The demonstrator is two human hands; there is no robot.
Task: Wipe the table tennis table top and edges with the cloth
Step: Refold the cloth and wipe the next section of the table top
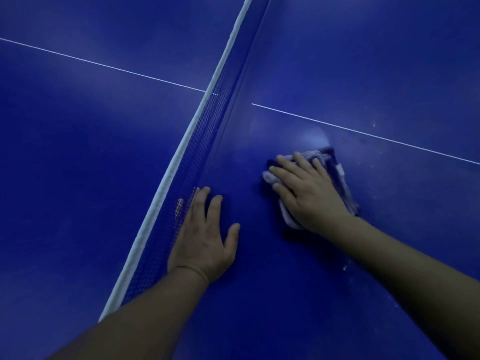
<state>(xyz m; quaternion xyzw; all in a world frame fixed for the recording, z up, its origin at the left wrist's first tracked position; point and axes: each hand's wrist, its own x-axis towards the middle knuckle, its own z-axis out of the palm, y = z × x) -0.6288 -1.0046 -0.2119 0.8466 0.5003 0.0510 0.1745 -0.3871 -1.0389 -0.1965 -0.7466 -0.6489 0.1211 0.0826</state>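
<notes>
The blue table tennis table top point(363, 61) fills the view. A crumpled cloth point(335, 165), blue and pale striped, lies on the right half. My right hand point(309, 193) presses flat on it, fingers spread and pointing up-left, covering most of the cloth. My left hand point(205, 237) rests flat on the bare table top beside the net point(205, 131), fingers straight, the outer fingers touching the mesh and showing through it.
The net with its white top band runs diagonally from top centre to bottom left. A thin white centre line point(363, 132) crosses both halves. Pale specks of dust point(374, 123) lie to the right of the cloth, and a faint smear sits just above it.
</notes>
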